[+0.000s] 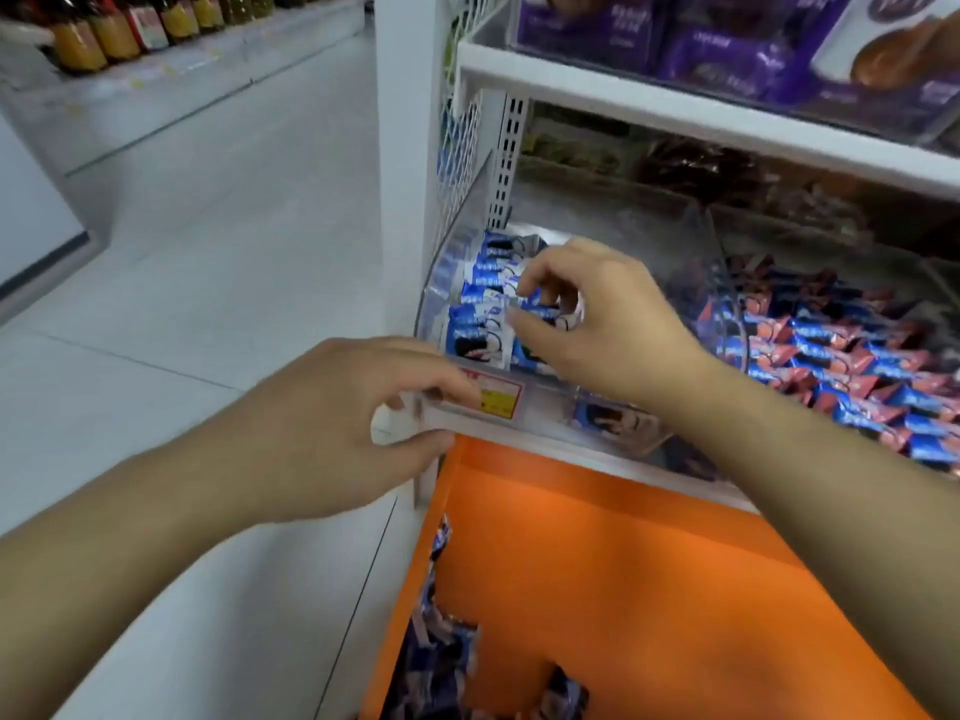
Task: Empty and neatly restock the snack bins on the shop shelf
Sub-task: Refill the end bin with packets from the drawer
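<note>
We think the blue snack packets (pixel 480 324) in the clear bin (pixel 441 272) are light and crinkly, so our right hand (pixel 597 324) pinches one by its edge while our left hand (pixel 332 428) grips the bin's front lip.

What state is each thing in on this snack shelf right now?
Left bin: partly filled, blue packets lined in rows.
Right bin: heaped with red-blue packets.
Right hand: pinching one blue packet.
Left hand: holding the bin's front edge.
Orange box: open, few packets inside.
</note>
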